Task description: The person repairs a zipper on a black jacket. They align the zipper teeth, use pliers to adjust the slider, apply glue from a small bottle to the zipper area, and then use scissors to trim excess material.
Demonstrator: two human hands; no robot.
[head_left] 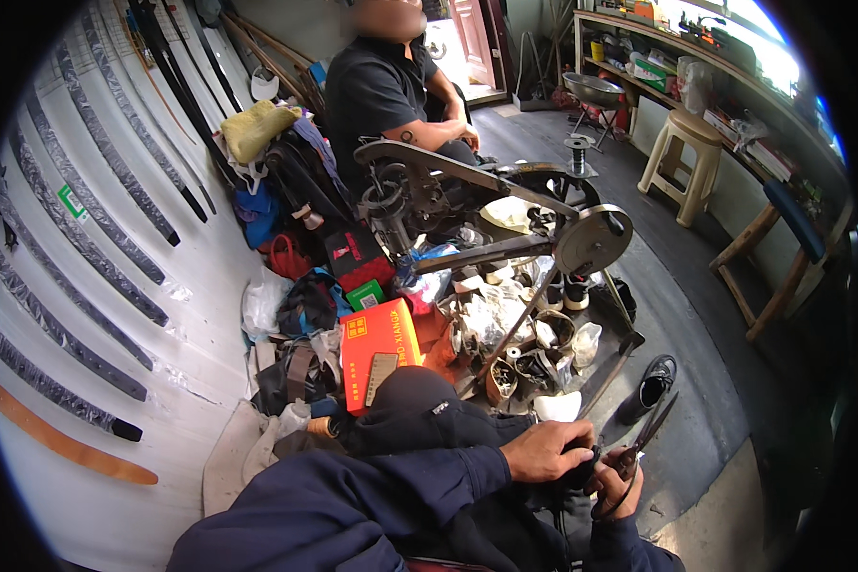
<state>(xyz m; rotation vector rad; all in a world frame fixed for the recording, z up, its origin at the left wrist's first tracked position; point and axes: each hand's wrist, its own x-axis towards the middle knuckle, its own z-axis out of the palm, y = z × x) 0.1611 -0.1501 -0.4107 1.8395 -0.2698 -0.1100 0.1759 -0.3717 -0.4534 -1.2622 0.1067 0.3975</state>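
Observation:
A large pair of dark metal scissors [650, 427] is gripped in my right hand [618, 484], its blades pointing up and away to the right, slightly parted. Close beside it, on the left, my left hand [546, 451] is closed, thumb and fingers pinching. Something small and dark shows at its fingertips, but I cannot make out what it is. Both hands are over my lap, above dark cloth. A black shoe [650, 384] lies on the floor just beyond the scissors.
Ahead stands a metal hand-cranked machine with a round wheel [591, 243]. A red box [383, 357], bags and shoes crowd the floor around it. Another person [391, 100] sits behind it. Right are a plastic stool [684, 162] and a bench [782, 234]. Strips [76, 214] line the left wall.

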